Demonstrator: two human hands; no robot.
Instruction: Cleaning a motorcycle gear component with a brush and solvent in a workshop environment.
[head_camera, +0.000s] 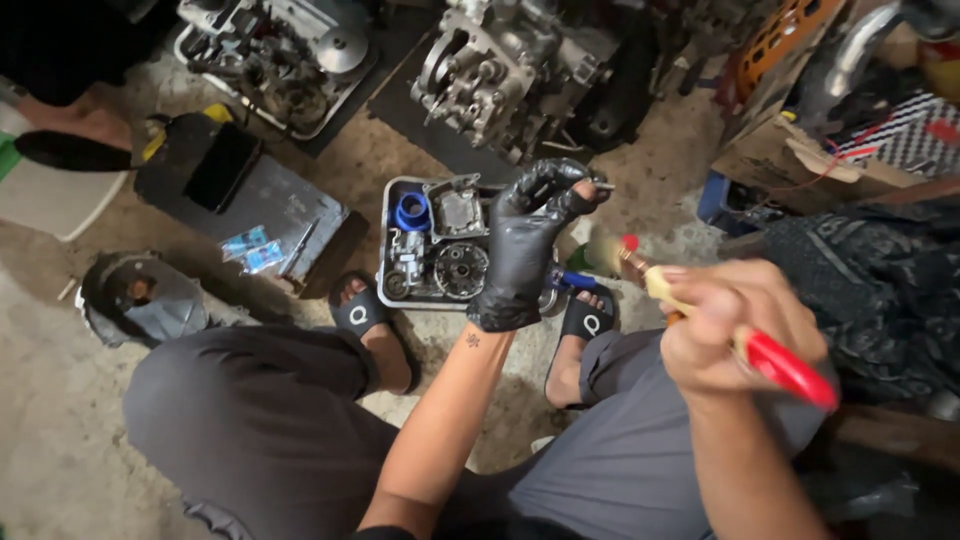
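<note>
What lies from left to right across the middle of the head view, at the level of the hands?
Round dark metal cover on the floor → grey tray of engine parts → gloved left hand pinching a small metal part → right hand gripping a red-handled brush.

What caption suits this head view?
Gloved left hand pinches a small part above a parts tray; right hand holds a brush.

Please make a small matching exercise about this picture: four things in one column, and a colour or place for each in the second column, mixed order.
Things:
1. left hand
2. brush
3. round cap
4. sandals

Descriptions:
A. blue, inside the parts tray
B. in a black glove, pinching a small metal part
C. red handle, in the bare right hand
D. black, on the feet

Pairs: 1-B, 2-C, 3-A, 4-D
</note>
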